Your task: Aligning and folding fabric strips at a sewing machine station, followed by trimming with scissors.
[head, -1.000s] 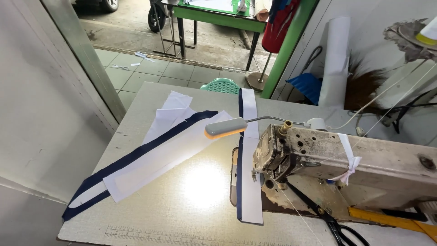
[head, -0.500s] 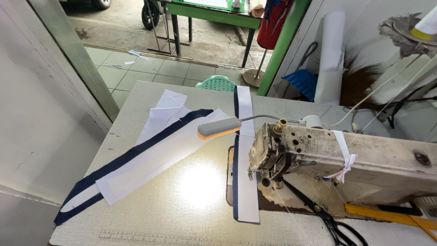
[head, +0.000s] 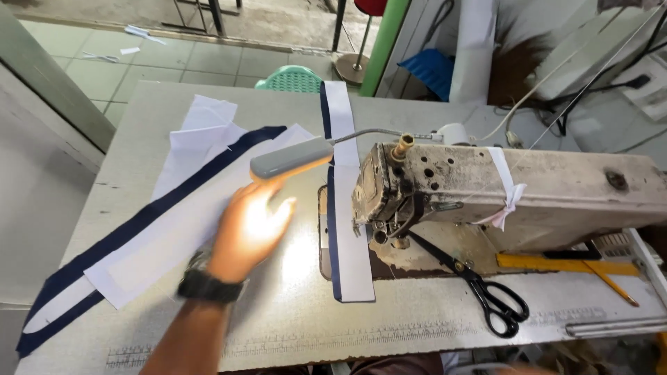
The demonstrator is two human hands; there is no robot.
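At the far left of my grey table (head: 139,132) a long white fabric strip edged in navy blue (head: 149,232) lies on a slant, running from the near left corner up toward the middle, with a few loose white fabric pieces (head: 201,128) lying at its upper end. My left hand (head: 251,226) reaches forward over the table, the forearm coming up from the bottom edge with a black wristwatch (head: 203,285) on the wrist; the hand is open, fingers loosely spread and slightly curved, grasping nothing, and it hovers just over the right edge of that slanted strip, lit brightly from above. Right above my fingertips sits the grey oblong lamp head (head: 292,158) on its thin bendy neck. Just to the right, a second white strip with a navy edge (head: 344,201) lies straight along the table and passes beside the needle end of the worn, cream-coloured sewing machine (head: 514,187). Black-handled scissors (head: 479,288) rest on the table in front of the machine, and a yellow ruler (head: 556,264) lies further right. My right hand is out of sight.
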